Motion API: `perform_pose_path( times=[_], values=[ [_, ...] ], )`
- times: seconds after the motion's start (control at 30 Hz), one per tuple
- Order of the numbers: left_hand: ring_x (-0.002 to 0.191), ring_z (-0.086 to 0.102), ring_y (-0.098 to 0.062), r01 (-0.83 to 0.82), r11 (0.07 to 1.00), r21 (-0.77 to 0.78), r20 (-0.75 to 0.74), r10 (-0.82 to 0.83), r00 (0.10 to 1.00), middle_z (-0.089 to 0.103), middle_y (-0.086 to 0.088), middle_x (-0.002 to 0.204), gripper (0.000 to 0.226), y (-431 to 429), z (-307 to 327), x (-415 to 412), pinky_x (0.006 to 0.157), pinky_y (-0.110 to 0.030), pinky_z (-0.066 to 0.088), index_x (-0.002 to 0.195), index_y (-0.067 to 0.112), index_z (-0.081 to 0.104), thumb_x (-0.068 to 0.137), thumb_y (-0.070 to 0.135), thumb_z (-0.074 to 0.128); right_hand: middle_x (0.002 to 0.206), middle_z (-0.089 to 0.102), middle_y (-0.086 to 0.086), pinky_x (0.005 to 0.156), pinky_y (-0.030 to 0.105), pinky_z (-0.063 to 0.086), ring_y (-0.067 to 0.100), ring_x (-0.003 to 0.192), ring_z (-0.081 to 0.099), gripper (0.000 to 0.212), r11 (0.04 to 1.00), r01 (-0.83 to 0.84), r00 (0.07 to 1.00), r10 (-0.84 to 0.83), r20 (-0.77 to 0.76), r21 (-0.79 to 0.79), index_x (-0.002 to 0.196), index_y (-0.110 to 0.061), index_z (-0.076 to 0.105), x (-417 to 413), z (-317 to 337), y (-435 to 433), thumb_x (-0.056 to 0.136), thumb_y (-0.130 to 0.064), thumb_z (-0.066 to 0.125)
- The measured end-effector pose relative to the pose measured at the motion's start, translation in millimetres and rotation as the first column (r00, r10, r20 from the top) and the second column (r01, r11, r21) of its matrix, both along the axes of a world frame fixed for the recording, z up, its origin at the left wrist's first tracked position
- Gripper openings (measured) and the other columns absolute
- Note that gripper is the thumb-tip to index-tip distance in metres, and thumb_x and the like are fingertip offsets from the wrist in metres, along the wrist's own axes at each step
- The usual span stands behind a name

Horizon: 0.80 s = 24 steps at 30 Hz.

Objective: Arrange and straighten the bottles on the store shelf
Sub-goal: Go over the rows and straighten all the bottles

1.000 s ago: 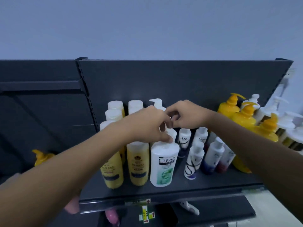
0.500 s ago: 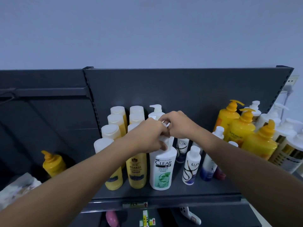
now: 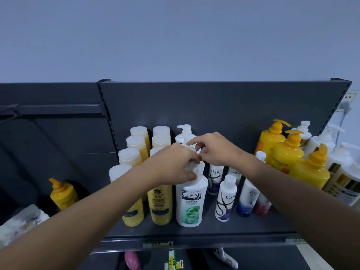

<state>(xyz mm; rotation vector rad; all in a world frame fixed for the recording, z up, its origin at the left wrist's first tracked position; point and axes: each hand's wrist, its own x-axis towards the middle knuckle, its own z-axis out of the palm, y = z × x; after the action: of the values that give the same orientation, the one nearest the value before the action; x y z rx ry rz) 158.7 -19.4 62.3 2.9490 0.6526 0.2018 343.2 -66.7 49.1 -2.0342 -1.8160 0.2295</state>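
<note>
A white Clear pump bottle (image 3: 191, 203) stands upright at the front of the dark shelf (image 3: 194, 233). My left hand (image 3: 173, 162) is closed around its pump head. My right hand (image 3: 215, 149) pinches the pump top of the white bottle just behind it (image 3: 185, 136). To the left stand two rows of yellow Herbal bottles (image 3: 159, 205) with white caps. On the right of the Clear bottle are small Lux bottles (image 3: 225, 199) and Dove bottles (image 3: 247, 199).
Large yellow pump bottles (image 3: 286, 154) and white pump bottles (image 3: 335, 151) crowd the shelf's right end. A lone yellow pump bottle (image 3: 63, 193) stands on the left shelf section by a white package (image 3: 21, 223). A lower shelf holds a pink item (image 3: 132, 261).
The camera view has shifted downward and nearer. Both hands stay on the pump tops, and my right hand's fingers have spread slightly over the rear bottle's pump.
</note>
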Motion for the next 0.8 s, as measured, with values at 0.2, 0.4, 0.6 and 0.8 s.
perform_pose_path(
  times=[0.2, 0.4, 0.6, 0.8],
  values=[
    [0.102, 0.065, -0.015, -0.005, 0.994, 0.106, 0.028, 0.002, 1.0, 0.07, 0.01, 0.111, 0.047, -11.5, 8.6, 15.1, 0.082, -0.039, 0.058, 0.125, 0.028, 0.067, 0.088, 0.055, 0.058, 0.105, 0.07, -0.014, 0.081, 0.037, 0.058, 0.008, 0.092, 0.066, 0.043, 0.998, 0.06, 0.968, -0.061, 0.244, 0.012, 0.127, -0.039, 0.065, 25.5, 12.3, -47.9, 0.085, -0.033, 0.075],
    [0.102, 0.065, -0.017, 0.048, 0.993, 0.11, -0.013, -0.047, 0.999, 0.07, 0.007, 0.111, 0.048, -35.7, 0.4, 51.7, 0.08, -0.038, 0.058, 0.123, 0.025, 0.066, 0.086, 0.056, 0.061, 0.09, 0.066, -0.017, 0.079, 0.036, 0.056, 0.01, 0.091, 0.067, 0.04, 0.988, 0.066, 0.955, -0.022, 0.294, -0.139, 0.124, -0.031, 0.068, 68.2, 15.4, -95.4, 0.084, -0.036, 0.076],
    [0.098, 0.066, -0.02, 0.043, 0.997, 0.062, -0.123, -0.035, 0.992, 0.07, 0.003, 0.109, 0.044, -52.4, -13.9, 91.6, 0.079, -0.042, 0.059, 0.123, 0.027, 0.065, 0.085, 0.048, 0.066, 0.105, 0.075, -0.005, 0.075, 0.028, 0.05, 0.013, 0.095, 0.068, 0.04, 0.972, -0.014, 0.951, 0.084, 0.297, -0.233, 0.123, -0.021, 0.071, 100.9, 0.7, -116.8, 0.085, -0.032, 0.078],
    [0.095, 0.064, -0.017, -0.025, 1.0, -0.009, -0.185, 0.023, 0.982, 0.068, 0.005, 0.104, 0.037, -56.2, -28.1, 109.3, 0.079, -0.038, 0.057, 0.125, 0.034, 0.068, 0.089, 0.039, 0.067, 0.08, 0.056, -0.015, 0.079, 0.03, 0.046, 0.009, 0.084, 0.046, 0.034, 0.983, -0.093, 0.948, 0.135, 0.287, -0.156, 0.119, -0.023, 0.073, 113.2, -23.9, -117.0, 0.086, -0.031, 0.074]
  ],
)
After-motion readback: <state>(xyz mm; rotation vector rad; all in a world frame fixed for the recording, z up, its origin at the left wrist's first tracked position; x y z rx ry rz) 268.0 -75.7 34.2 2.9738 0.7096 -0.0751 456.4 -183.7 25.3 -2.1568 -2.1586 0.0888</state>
